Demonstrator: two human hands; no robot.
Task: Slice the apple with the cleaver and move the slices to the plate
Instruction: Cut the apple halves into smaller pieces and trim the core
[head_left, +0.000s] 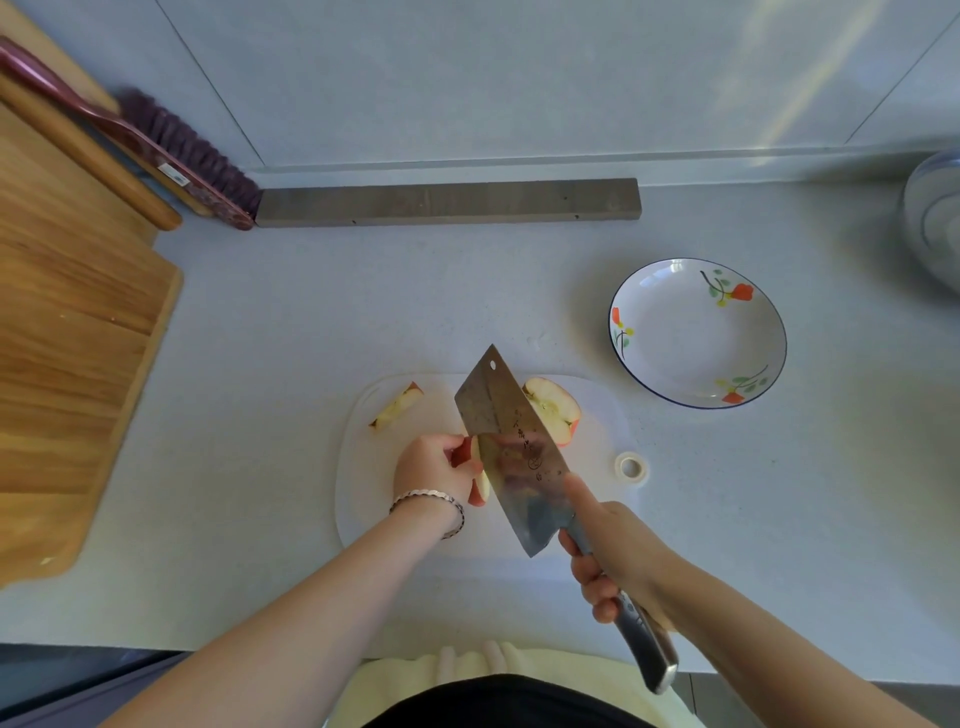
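My left hand (434, 467) pinches a red-skinned apple piece (479, 486) on the white cutting board (363, 499). My right hand (618, 558) grips the steel handle of the cleaver (511, 447), whose blade stands against that piece. An apple half (558, 410) lies cut side up behind the blade, partly hidden by it. One apple slice (397, 407) rests at the board's far left. The white plate (697, 332) with red flowers sits empty to the far right of the board.
A small roll of white tape (631, 466) lies by the board's right edge. A large wooden board (67, 338) fills the left side, with a brush (156, 150) behind it. A grey bar (447, 202) lies along the back, and a glass bowl (935, 218) sits far right.
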